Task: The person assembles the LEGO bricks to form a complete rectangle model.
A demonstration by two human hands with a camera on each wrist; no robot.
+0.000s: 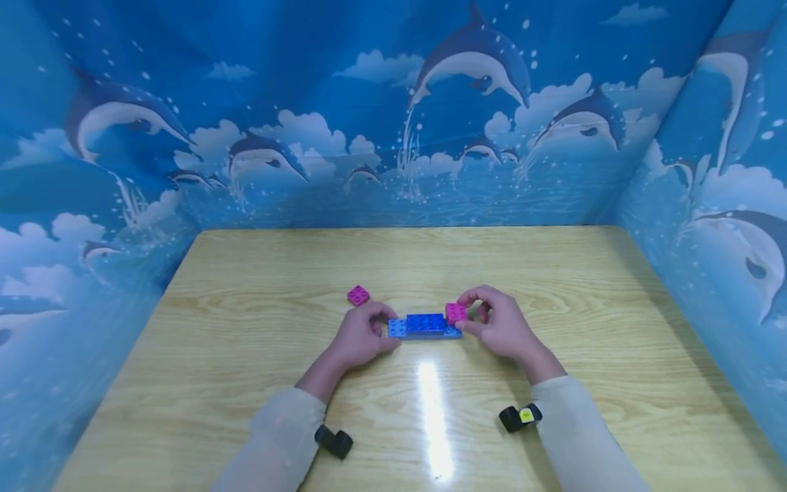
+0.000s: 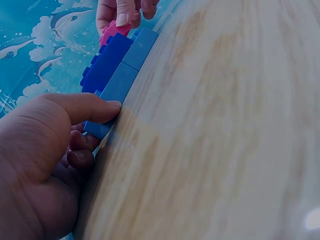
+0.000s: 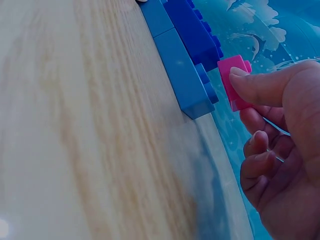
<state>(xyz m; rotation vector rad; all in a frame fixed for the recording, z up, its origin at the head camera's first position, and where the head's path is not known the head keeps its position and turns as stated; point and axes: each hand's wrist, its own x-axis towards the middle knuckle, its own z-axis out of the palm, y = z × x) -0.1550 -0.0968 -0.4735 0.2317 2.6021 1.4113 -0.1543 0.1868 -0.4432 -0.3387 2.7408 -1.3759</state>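
Two light blue bricks (image 3: 180, 72) lie end to end on the table, and a dark blue brick (image 1: 425, 323) sits on top across their seam. My left hand (image 1: 361, 336) holds the left end of this row, thumb on the near side, as the left wrist view shows. Between thumb and fingers, my right hand (image 1: 501, 324) pinches a square pink brick (image 3: 233, 82). That brick is just over the row's bare right-end studs, beside the dark blue brick; in the right wrist view a gap shows beneath it.
A second square pink brick (image 1: 359, 295) lies on the wooden table (image 1: 277, 273) behind my left hand. A dolphin-print curtain (image 1: 369, 137) stands along the table's back and sides. A bright light reflection (image 1: 433, 417) crosses the near tabletop.
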